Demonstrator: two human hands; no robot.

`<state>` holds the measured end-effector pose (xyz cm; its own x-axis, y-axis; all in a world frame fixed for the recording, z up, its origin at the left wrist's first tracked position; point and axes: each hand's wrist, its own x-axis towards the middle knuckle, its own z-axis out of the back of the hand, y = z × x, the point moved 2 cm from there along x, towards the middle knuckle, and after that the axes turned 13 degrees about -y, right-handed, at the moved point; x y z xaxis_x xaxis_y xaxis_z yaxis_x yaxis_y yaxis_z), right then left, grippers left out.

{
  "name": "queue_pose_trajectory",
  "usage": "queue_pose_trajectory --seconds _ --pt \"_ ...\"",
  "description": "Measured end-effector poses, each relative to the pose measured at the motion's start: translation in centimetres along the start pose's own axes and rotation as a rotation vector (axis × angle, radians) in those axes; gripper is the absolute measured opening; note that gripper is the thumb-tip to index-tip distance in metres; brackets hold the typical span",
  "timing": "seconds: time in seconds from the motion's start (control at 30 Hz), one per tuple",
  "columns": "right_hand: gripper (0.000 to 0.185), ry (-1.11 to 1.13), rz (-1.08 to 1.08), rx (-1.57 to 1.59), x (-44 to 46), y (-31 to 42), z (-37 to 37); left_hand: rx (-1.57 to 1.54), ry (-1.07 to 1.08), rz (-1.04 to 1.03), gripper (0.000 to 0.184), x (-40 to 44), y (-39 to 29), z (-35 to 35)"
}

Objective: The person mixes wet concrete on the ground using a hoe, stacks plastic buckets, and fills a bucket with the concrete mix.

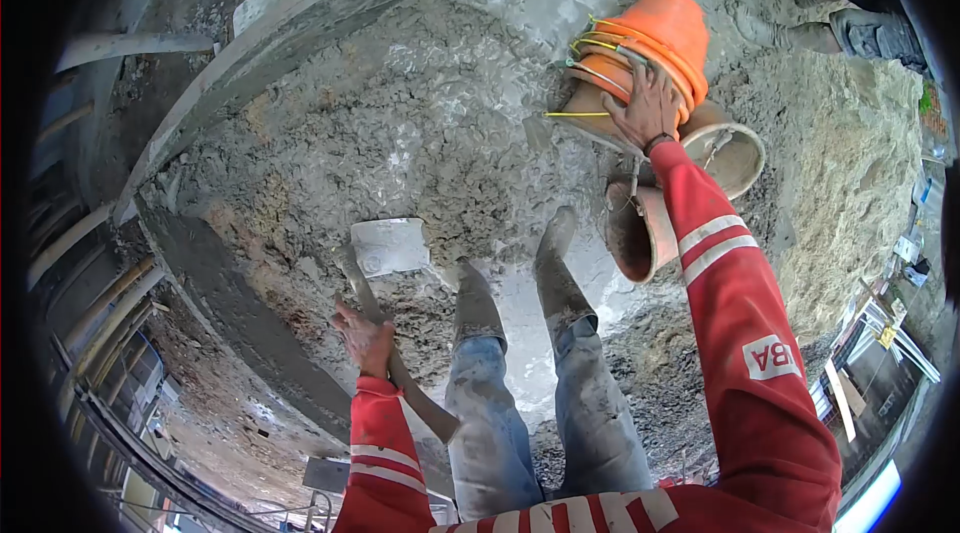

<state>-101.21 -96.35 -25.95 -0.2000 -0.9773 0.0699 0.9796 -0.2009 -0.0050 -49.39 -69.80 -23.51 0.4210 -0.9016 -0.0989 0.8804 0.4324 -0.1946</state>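
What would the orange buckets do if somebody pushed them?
The orange buckets might roll, since their sides are round. They'd probably shift together, being nested. The right hand on them may help steady them.

Hoe point(390, 247) left of boots point(480, 305), bucket stack point(664, 31) ahead to right

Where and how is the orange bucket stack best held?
Probably by the rims of the orange bucket stack, from the person's near side, fingers spread across them. The stack's smooth wall narrows away from the person, so the protruding rims should give better purchase. The right hand lies about there; thin yellow pieces jut out at left and are best avoided.
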Motion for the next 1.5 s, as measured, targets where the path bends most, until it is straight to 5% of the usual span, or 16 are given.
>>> queue_pose_trajectory --seconds 0.1,0.17,0.23,0.3,0.43,0.6,0.73,0.83,0.97,1.03,1.17,1.27,1.33,1.37,1.43,1.5 --pt "0.053 -0.194 -0.006 -0.069 4.0 -6.1 -2.8 -0.296 0.182 -0.109 0.056 3.4 -13.9 4.2" --pt "0.049 -0.228 -0.025 -0.070 6.5 -9.4 -3.8 -0.675 0.619 0.134 0.053 3.0 -22.4 2.8" --pt "0.044 0.170 -0.151 -0.035 7.9 -12.5 -4.8 -0.921 0.964 0.206 0.063 1.1 -29.8 -2.1" --pt "0.042 0.146 -0.100 -0.019 8.1 -13.5 -5.6 -1.049 1.221 0.483 0.066 -0.3 -36.9 -7.9" --pt "0.039 0.039 0.086 0.094 8.7 -13.9 -4.9 -1.489 1.119 0.990 0.067 -1.7 -47.5 -19.1" --pt "0.030 0.141 0.269 0.188 10.8 -13.8 -5.1 -1.566 0.674 0.961 0.047 0.6 -49.9 -19.3" --pt "0.038 0.148 0.097 0.380 10.0 -13.5 0.5 -1.464 0.505 0.709 0.042 6.5 -50.5 -12.7" --pt "0.038 0.047 -0.182 0.643 6.7 -14.4 3.7 -1.216 0.377 0.243 0.038 8.0 -52.7 -3.1" --pt "0.032 -0.096 -0.655 0.897 -3.0 -11.2 11.7 -0.963 0.257 -0.073 0.023 5.9 -53.3 9.2" --pt "0.027 -0.220 -0.818 1.031 -9.1 -9.4 16.9 -0.803 0.331 -0.302 0.024 5.0 -51.2 14.3" --pt "0.025 -0.126 -1.201 1.149 -20.4 -7.9 27.3 -0.673 0.492 -0.423 0.017 -3.7 -50.9 24.1" --pt "0.020 -0.318 -1.465 1.208 -28.9 -7.8 32.1 -0.414 0.788 -0.910 0.011 -9.3 -54.5 26.9" --pt "0.013 -0.335 -1.659 1.126 -34.4 -8.8 33.5 -0.231 1.124 -0.906 0.014 -13.3 -55.3 24.8" --pt "0.010 -0.260 -1.670 1.029 -38.3 -9.4 33.4 -0.337 1.105 -1.086 0.026 -16.0 -54.1 22.2" --pt "0.015 -0.504 -1.836 1.039 -41.9 -10.4 32.6 -0.329 1.121 -1.238 0.038 -21.8 -54.1 17.9" --pt "0.024 -0.594 -1.956 1.038 -46.7 -10.7 29.8 -0.590 1.104 -1.303 0.028 -27.9 -53.3 11.8"
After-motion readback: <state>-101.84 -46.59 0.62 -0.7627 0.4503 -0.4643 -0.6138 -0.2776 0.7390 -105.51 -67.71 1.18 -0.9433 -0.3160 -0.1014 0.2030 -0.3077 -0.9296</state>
